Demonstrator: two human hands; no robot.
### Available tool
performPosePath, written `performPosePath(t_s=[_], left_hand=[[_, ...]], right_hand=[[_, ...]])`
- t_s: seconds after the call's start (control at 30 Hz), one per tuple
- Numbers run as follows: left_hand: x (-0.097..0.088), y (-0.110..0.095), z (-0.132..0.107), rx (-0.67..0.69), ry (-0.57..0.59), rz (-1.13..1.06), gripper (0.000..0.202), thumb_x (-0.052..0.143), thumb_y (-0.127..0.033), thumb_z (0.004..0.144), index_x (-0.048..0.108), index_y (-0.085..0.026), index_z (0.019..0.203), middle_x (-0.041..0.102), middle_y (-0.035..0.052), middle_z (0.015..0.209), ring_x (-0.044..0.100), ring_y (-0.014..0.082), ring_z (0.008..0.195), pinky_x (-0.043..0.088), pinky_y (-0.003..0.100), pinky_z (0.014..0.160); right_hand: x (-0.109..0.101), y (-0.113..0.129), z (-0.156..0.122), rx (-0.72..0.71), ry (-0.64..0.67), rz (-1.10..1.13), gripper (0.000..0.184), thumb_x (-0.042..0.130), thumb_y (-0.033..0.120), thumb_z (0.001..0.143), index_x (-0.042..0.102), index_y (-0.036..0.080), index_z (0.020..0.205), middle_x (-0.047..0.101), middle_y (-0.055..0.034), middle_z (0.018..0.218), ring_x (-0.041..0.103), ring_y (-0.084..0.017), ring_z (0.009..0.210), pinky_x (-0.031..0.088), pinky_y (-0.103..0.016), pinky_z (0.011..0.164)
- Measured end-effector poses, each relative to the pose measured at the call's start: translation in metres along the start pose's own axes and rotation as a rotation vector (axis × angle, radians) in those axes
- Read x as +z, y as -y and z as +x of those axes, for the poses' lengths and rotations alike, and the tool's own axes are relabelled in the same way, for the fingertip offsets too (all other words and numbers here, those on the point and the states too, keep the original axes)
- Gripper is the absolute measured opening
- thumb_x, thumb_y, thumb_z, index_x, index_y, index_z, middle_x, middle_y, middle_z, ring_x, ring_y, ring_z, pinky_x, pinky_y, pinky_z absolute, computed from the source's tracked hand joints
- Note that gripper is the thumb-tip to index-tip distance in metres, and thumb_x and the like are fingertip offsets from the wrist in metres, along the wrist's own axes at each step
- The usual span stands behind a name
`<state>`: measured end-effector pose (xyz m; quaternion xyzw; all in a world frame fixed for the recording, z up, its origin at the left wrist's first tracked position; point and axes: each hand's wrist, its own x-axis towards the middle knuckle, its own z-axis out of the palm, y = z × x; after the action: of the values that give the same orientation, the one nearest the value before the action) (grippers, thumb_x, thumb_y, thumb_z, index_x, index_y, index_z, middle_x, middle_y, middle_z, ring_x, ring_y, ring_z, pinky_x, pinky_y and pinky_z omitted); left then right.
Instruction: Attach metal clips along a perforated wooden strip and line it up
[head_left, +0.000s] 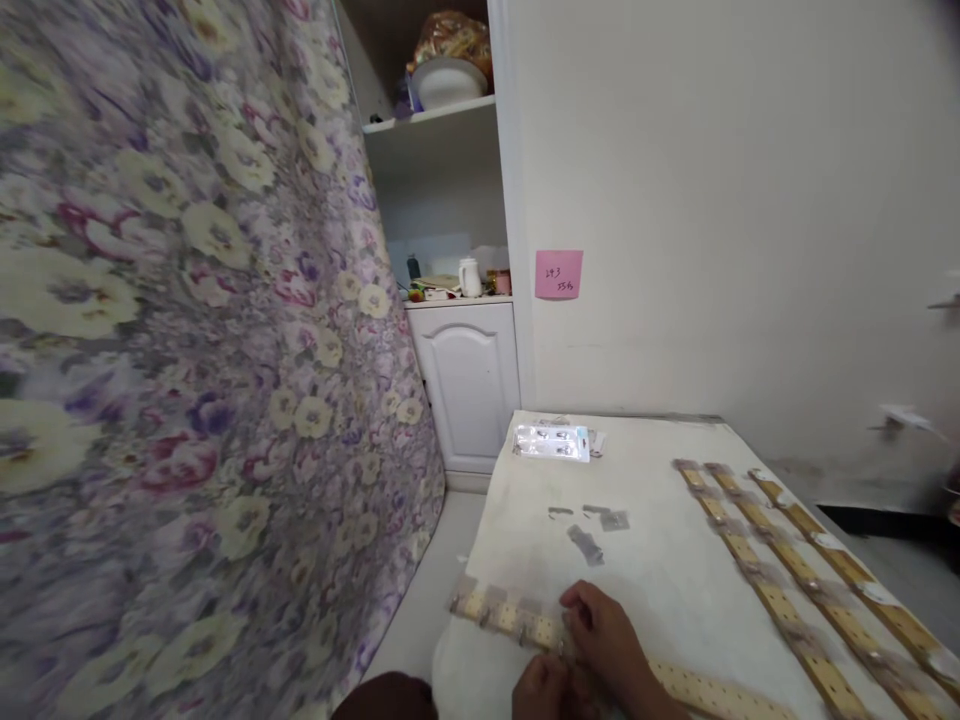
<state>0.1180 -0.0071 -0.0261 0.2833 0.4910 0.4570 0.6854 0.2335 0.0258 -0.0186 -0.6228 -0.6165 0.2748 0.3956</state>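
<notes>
A pale wooden strip with rows of holes lies along the near edge of the white table, with small metal pieces and bits of thin plastic on its left part. My right hand is over the middle of this strip, thumb and fingertips pinched together. Just below it, my left hand is closed with curled fingers at the strip's near side. Whatever is between the fingers is too small or hidden to name. Beyond the hands lie two thin greyish metal pieces, a small clear plastic bag and a crumpled grey one.
A clear plastic pack lies at the far left of the table. Three long wooden strips with plastic-covered pieces run down the right side. A floral curtain hangs at left, beside a white cabinet. A pink note is on the wall.
</notes>
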Motion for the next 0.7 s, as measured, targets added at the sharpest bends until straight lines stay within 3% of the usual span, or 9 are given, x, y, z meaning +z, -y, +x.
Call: performPosePath(t_s=[0.47,0.7], left_hand=[[-0.001,0.011,0.013,-0.094,-0.062,0.015,0.035,0.06,-0.05,0.058,0.041,-0.021,0.06,0.055,-0.0045,0.045,0.047,0.0093,0.033,0.028,0.021,0.037],[-0.001,0.013,0.015,-0.067,-0.041,0.054,0.033,0.058,-0.05,0.06,0.044,-0.02,0.06,0.057,-0.0016,0.045,0.049,0.0107,0.034,0.029,0.023,0.038]], right_hand=[[0.008,-0.007,0.001,0.02,0.006,-0.038,0.017,0.041,0.023,0.075,0.057,0.023,0.079,0.064,0.0008,0.073,0.058,-0.016,0.069,0.041,-0.025,0.064],[0.01,-0.01,0.0,0.012,0.009,-0.039,0.018,0.041,0.023,0.076,0.058,0.023,0.083,0.065,-0.0003,0.079,0.059,-0.017,0.073,0.042,-0.025,0.068]])
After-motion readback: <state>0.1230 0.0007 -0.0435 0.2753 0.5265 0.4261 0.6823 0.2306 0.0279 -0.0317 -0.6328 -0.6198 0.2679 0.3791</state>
